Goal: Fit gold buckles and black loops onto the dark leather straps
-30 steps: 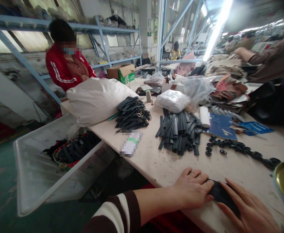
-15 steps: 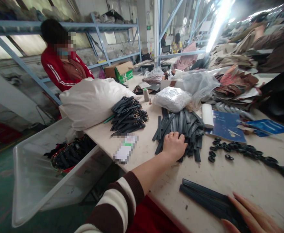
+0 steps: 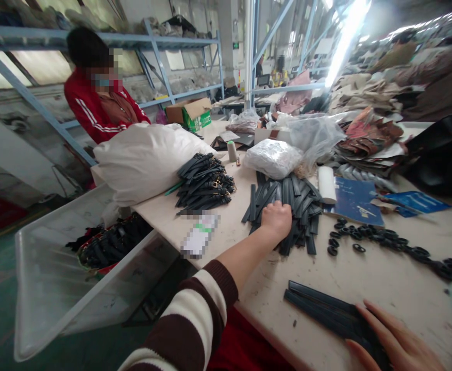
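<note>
My left hand [image 3: 275, 220] reaches into a heap of flat black strips [image 3: 306, 206], its fingers curled down among them. What lies under the fingertips is partly hidden. At the lower right, my right hand [image 3: 398, 337] grips a small bundle of long black strips [image 3: 326, 312], thumb on one side and fingers on the other, flat on the table. Black oval loops [image 3: 359, 248] lie scattered beyond it. Left of the heap is a pile of black straps with gold-coloured buckles [image 3: 206, 183].
A white cloth sack [image 3: 144, 159] and a phone-like blurred item [image 3: 200, 234] lie on the left side of the table [image 3: 264, 288]. Below it stands a translucent bin [image 3: 71, 309]. A white roll [image 3: 327, 185], blue booklet [image 3: 355, 201] and plastic-wrapped bundle [image 3: 274, 157] lie behind. A person in red [image 3: 94, 98] stands across.
The fingers of my left hand have curled in from a spread position over the heap. My right hand stays on its bundle; the view has shifted slightly.
</note>
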Demonstrator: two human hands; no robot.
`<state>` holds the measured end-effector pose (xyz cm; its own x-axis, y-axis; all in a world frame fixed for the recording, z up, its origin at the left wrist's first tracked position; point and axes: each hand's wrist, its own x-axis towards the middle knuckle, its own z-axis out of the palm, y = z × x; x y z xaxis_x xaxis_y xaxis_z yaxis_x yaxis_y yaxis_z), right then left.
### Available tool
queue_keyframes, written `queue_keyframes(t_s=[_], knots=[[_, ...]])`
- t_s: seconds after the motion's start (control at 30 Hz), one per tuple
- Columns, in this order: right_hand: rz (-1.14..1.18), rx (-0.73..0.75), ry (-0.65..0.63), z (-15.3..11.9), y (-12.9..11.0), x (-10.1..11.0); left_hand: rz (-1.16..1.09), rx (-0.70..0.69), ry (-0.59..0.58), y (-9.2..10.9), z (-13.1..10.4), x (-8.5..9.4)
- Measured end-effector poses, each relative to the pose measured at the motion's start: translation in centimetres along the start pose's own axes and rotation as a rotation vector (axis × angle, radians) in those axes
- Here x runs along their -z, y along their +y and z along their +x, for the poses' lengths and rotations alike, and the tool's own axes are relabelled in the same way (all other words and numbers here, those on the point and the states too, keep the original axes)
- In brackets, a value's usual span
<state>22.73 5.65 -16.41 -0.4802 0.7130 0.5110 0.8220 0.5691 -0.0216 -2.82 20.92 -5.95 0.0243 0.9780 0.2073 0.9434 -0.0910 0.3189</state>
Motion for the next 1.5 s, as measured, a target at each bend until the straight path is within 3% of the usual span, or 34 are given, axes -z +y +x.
queue_keyframes(t_s=[0.2, 0.33, 0.4, 0.47, 0.57, 0.67, 0.77, 0.87, 1.13, 1.3, 1.37, 1.5], knots=[[-0.036, -0.089, -0.018, 1.0, -1.8, 1.6, -0.296, 0.123, -0.112, -1.2, -0.3, 2.4], [0.04, -0.132, 0.049, 0.9, -2.3, 2.4, -0.586, 0.195, -0.195, -1.3, -1.6, 4.8], [0.136, -0.198, 0.126, 1.1, -2.7, 3.1, -0.743, 0.195, -0.293, -0.3, -3.8, 6.0], [0.297, -0.363, 0.202, 1.7, -3.6, 4.3, -0.881, 0.157, -0.435, 0.9, -7.2, 6.8], [0.748, -0.731, 0.242, 3.4, -5.2, 6.4, -1.079, 0.125, -0.702, 2.6, -13.1, 6.8], [1.219, -0.952, 0.271, 4.9, -6.1, 8.0, -1.335, 0.223, -1.006, 3.3, -17.8, 6.1], [1.359, -1.023, 0.239, 5.2, -6.3, 8.4, -1.415, 0.326, -1.092, 3.7, -20.3, 5.3], [1.39, -1.023, 0.181, 4.9, -6.3, 8.1, -1.432, 0.422, -1.143, 4.1, -21.3, 4.8], [1.293, -1.026, 0.072, 5.9, -6.0, 7.3, -1.42, 0.445, -1.238, 5.1, -21.2, 4.4], [1.265, -1.063, 0.221, 5.8, -4.1, 7.6, -1.355, 0.451, -1.222, 4.0, -20.0, 4.1], [1.27, -1.069, 0.294, 5.2, -3.2, 7.8, -1.277, 0.4, -1.108, 3.1, -19.3, 4.2], [1.293, -1.086, 0.335, 4.0, -2.8, 8.4, -0.786, 0.065, -0.669, 2.5, -17.9, 5.1]])
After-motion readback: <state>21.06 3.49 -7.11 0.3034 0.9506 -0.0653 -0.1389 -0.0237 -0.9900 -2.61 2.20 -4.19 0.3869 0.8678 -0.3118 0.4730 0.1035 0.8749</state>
